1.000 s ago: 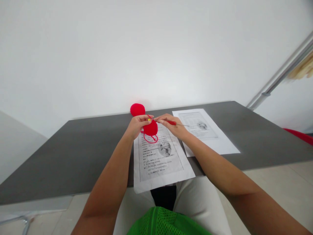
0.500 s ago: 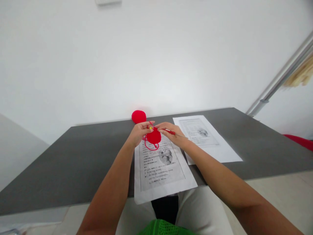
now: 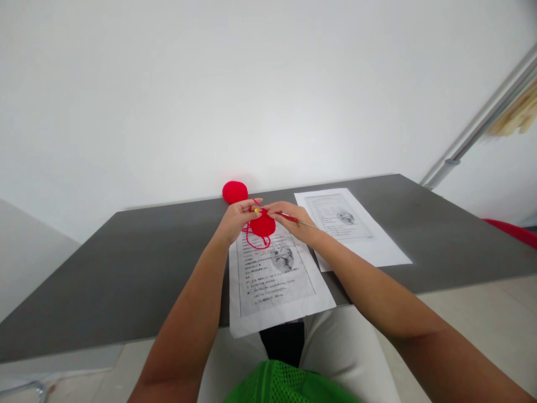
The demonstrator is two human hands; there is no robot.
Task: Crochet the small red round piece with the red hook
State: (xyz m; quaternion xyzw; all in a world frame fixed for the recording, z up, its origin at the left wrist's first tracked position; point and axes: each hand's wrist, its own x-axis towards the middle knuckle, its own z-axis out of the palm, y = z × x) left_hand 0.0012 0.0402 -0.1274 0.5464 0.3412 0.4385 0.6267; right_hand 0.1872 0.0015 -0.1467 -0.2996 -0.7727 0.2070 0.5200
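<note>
My left hand (image 3: 235, 221) pinches the upper left edge of a round red crochet piece (image 3: 262, 224), with a small yellow stitch marker (image 3: 257, 211) by the thumb. Red yarn runs over the left fingers, and a loose loop of it hangs below the piece. In my right hand (image 3: 292, 217) is a crochet hook (image 3: 289, 218) with a red grip and a metal shaft; its tip meets the top edge of the piece. Fingers hide the exact stitch. Behind my left hand a red ball of yarn (image 3: 235, 192) sits near the wall.
A printed sheet (image 3: 277, 308) lies under my hands and overhangs the front edge of the dark grey table (image 3: 138, 280). A second printed sheet (image 3: 361, 246) lies to the right. A metal pole (image 3: 482, 129) stands beyond the table's right end, against the white wall.
The whole view has shifted slightly, so everything sits a little higher in the picture. Both hands keep their hold on the crochet piece and hook, with only slight finger movement.
</note>
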